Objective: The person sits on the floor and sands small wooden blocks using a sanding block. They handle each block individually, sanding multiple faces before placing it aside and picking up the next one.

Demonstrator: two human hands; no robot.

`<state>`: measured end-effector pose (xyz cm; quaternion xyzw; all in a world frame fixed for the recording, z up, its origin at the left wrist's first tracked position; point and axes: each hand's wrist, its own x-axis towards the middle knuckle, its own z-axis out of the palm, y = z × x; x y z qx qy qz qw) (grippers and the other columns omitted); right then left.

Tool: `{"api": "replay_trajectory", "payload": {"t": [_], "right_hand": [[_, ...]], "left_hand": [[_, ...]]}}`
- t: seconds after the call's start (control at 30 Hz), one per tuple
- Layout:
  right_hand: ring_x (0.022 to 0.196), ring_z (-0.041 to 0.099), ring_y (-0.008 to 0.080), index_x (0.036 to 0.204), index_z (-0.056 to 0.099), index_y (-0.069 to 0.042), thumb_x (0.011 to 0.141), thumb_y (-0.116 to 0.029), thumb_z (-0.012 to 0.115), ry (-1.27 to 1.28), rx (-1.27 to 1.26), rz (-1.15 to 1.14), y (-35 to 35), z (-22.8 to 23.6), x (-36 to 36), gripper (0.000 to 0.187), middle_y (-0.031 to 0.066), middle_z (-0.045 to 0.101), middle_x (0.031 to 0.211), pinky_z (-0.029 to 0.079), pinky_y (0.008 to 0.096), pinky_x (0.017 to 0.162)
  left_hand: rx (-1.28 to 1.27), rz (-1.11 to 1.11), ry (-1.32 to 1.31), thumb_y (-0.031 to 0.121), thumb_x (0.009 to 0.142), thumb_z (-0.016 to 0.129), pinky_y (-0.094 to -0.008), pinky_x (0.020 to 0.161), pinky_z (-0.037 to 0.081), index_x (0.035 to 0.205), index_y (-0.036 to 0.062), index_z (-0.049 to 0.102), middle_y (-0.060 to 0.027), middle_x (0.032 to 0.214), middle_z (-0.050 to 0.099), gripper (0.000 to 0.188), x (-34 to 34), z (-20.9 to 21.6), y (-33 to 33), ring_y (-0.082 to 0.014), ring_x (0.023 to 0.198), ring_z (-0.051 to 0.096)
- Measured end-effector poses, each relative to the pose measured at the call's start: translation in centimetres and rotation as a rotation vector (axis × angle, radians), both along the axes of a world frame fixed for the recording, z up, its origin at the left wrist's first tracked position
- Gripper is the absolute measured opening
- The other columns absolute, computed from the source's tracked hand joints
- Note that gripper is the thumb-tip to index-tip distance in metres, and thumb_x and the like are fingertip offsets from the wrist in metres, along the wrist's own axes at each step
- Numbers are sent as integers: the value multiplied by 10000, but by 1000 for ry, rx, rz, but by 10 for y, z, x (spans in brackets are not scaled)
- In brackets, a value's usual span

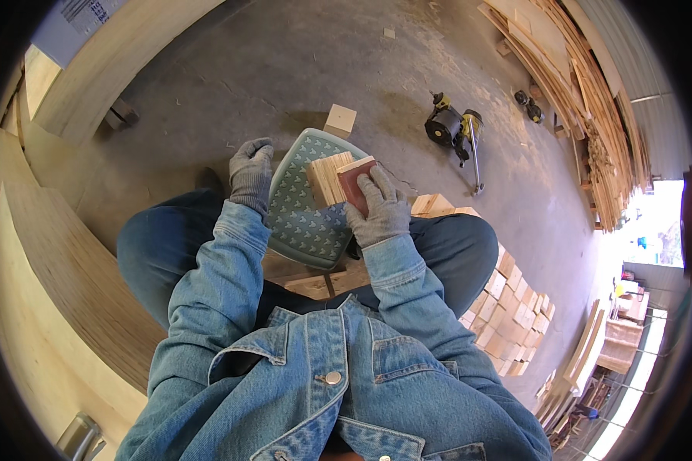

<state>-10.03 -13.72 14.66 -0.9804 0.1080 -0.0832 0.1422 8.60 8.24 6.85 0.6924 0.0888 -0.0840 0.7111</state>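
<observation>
My right hand point(378, 209), in a grey glove, grips a sanding block point(355, 187) with a dark red face and a pale wooden edge. It is beside a pale wood block point(327, 175) with layered grain, on a grey-green plastic stool point(304, 238) with a raised pattern; whether the two touch, I cannot tell. My left hand point(251, 173), also gloved, is closed in a fist at the stool's left edge. Nothing shows in it. Another square wood block point(340, 121) lies just beyond the stool's far edge.
Stacked small wood blocks point(507, 311) stand by my right knee. A yellow-and-black power tool point(454, 129) sits on the concrete floor ahead to the right. Long boards point(580, 100) are piled at the far right. Large timber panels point(69, 276) flank me on the left.
</observation>
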Motion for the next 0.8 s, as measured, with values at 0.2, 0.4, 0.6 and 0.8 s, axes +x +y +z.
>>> {"api": "replay_trajectory", "payload": {"t": [0.2, 0.4, 0.6, 0.8], "right_hand": [[1326, 533, 423, 1442, 640, -208, 853, -414, 789, 23, 25, -13, 0, 3, 3, 642, 36, 503, 1594, 429, 554, 1110], [1306, 592, 407, 1380, 671, -99, 797, -286, 888, -304, 225, 4, -19, -5, 1, 649, 162, 582, 1495, 489, 474, 1119], [1233, 656, 287, 1375, 659, -17, 828, -146, 892, -160, 648, -284, -57, -17, 19, 608, 186, 645, 1411, 538, 372, 1062], [1214, 662, 234, 1436, 602, 30, 895, -100, 837, 60, 1239, -340, -49, -11, 31, 604, 163, 680, 1370, 529, 347, 1065]], "left_hand": [[68, 5, 199, 365, 989, 778, -272, 686, 501, 1066, 40, 737, 20, 916, 668, 336, -2, 16, 6, -89, 731, 552], [-54, -210, 158, 426, 996, 756, -280, 745, 551, 1213, 39, 701, -26, 1004, 709, 447, -41, 35, -12, -123, 822, 652], [161, -438, 223, 458, 1011, 714, -307, 818, 568, 1370, 32, 650, -72, 1150, 705, 560, -62, 54, -22, -150, 953, 672], [75, -539, 212, 441, 1000, 725, -301, 825, 554, 1419, -4, 617, -89, 1148, 711, 620, -73, 55, -32, -139, 979, 659]]}}
